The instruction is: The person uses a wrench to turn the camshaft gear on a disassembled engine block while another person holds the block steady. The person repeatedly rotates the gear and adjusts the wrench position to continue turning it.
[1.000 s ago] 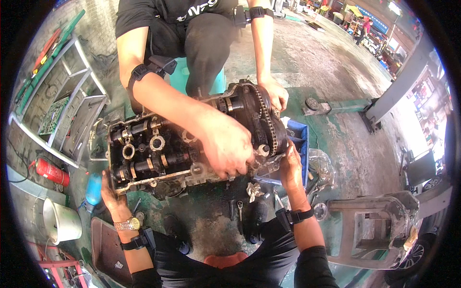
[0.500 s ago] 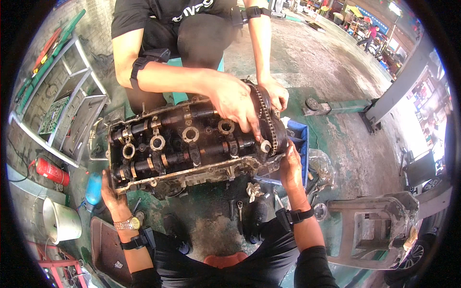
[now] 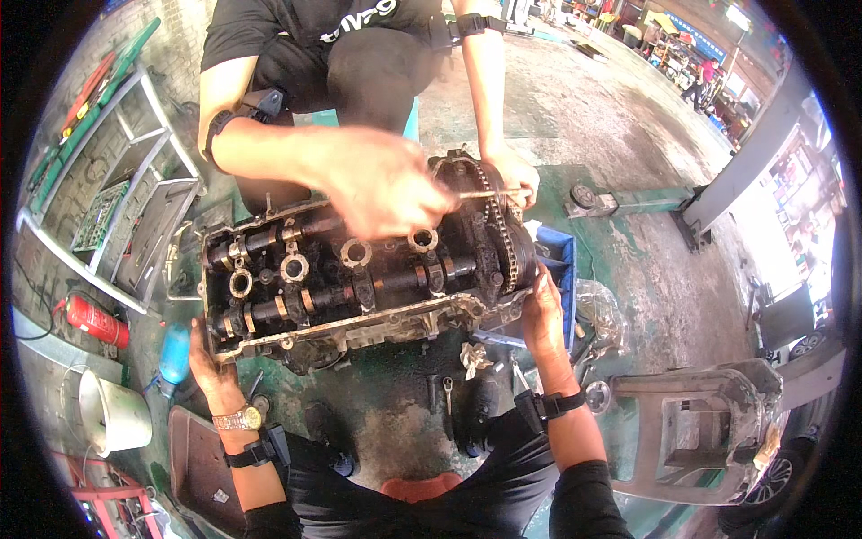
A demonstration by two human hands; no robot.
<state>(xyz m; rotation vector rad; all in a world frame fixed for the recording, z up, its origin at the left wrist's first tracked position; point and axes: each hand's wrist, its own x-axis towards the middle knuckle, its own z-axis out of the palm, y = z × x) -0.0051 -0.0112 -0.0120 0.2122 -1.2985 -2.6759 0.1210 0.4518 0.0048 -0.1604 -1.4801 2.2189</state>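
A dark, oily engine cylinder head [image 3: 328, 310], its camshafts and round bearing openings exposed, lies across the middle in front of me. My left hand [image 3: 214, 370] grips its left end, fingers wrapped round the lower corner. At the opposite end my right hand [image 3: 542, 314] holds the casing beside the timing chain [image 3: 505, 235]. Facing me, a co-worker's blurred hand [image 3: 382, 184] hovers over the camshafts with a thin rod-like tool [image 3: 489, 193] pointing right. The co-worker's other hand [image 3: 514, 177] is at the far right corner, close to the chain and the tool's end.
A blue crate [image 3: 558, 247] stands behind the right end. On the floor are a wrench [image 3: 449, 393], a crumpled rag [image 3: 474, 359] and a brown tray [image 3: 193, 454]. A white bucket [image 3: 115, 410] and red fire extinguisher [image 3: 94, 321] are left; a grey frame [image 3: 651, 440] is right.
The co-worker's hand has lifted from the near chain-end corner and swung left and up, with the rod-like tool now showing. My hands and the cylinder head have stayed put.
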